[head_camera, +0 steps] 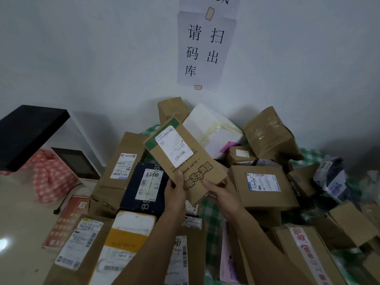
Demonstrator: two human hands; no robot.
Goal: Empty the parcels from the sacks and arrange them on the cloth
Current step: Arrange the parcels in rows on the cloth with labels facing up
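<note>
At the centre of the frame, over the heap of parcels (263,186) on the green checked cloth (211,210), the long cardboard box (181,153) is held up. The left hand (174,192) and right hand (223,197) sit close together, both clamped on its near end. It looks stiff and fairly light, best gripped by the edges. Its long axis runs from lower right to upper left, label face up and green-banded end farthest away.
</note>
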